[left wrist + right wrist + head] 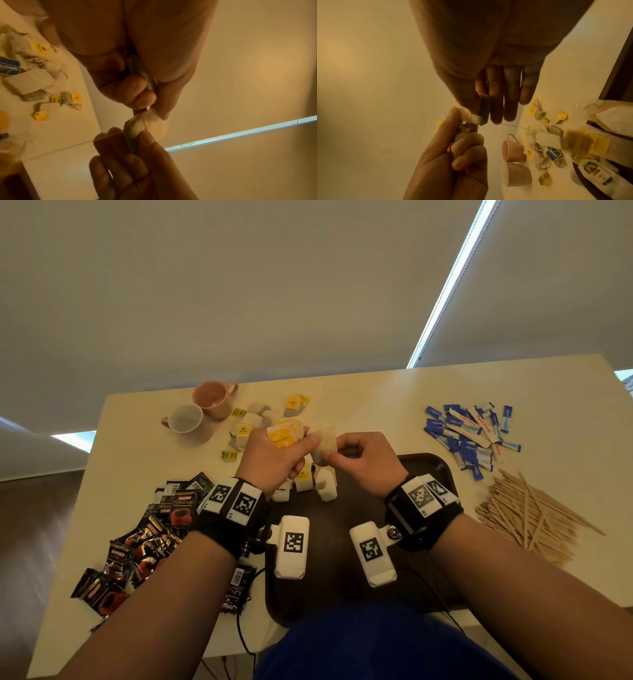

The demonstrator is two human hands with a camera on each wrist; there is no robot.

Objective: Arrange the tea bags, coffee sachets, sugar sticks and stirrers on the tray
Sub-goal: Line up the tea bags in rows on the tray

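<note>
Yellow-tagged tea bags (286,433) are sitting bunched in the left hand (274,460), whose fingers are curling tight round them at the centre of the head view. The right hand (363,460) is pinching one pale tea bag (323,445) between thumb and forefinger, just right of that bunch and touching it. This bag is hanging with its long axis running up and down the frame, directly above the far edge of the dark tray (431,470), where a few tea bags are already lying. The right hand is nearer the tray's open middle. Coffee sachets (178,505) at lower left are reading "SUPREMO"; other labels are too small to read.
</note>
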